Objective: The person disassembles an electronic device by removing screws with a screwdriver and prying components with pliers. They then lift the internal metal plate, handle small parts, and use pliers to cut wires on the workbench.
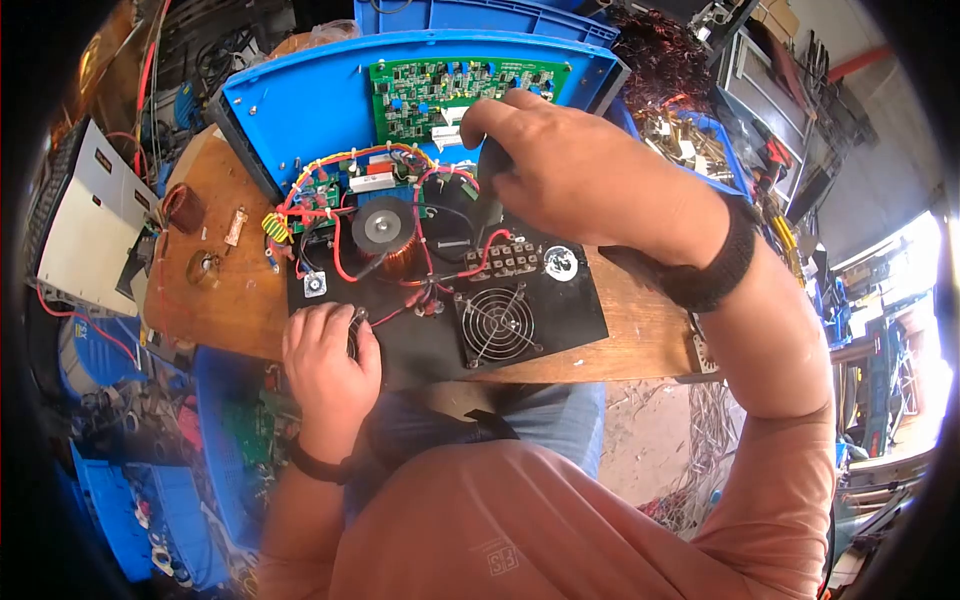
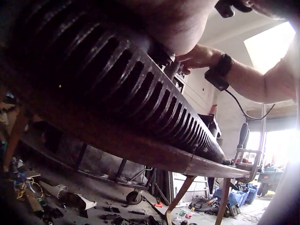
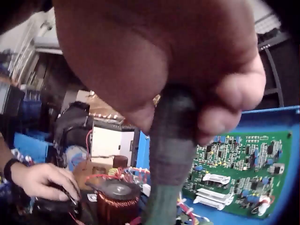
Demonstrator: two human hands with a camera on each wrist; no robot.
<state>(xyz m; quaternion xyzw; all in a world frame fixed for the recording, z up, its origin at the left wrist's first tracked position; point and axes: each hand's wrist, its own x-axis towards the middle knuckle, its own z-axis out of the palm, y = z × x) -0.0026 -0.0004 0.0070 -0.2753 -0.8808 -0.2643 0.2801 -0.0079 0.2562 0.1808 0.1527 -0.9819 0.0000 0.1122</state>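
A screwdriver (image 3: 171, 145) with a thick black handle and a green-grey lower part is gripped in my right hand (image 1: 560, 165). In the head view it points down at the black panel, beside a metal terminal block (image 1: 503, 260); its tip is hard to make out. My left hand (image 1: 325, 365) rests on the front left edge of the black panel (image 1: 415, 350), thumb and fingers around a dark round part. In the left wrist view the panel's slotted side (image 2: 140, 89) runs below that hand. A copper-wound toroid coil (image 1: 385, 225) stands between the hands.
A green circuit board (image 1: 400, 125) is fixed to the upright blue panel (image 1: 300, 115) at the back. Red and yellow wires (image 1: 340, 155) loop around the coil. A fan grille (image 1: 498, 325) sits near the front edge. A white casing (image 1: 95, 215) stands left of the wooden table (image 1: 230, 310).
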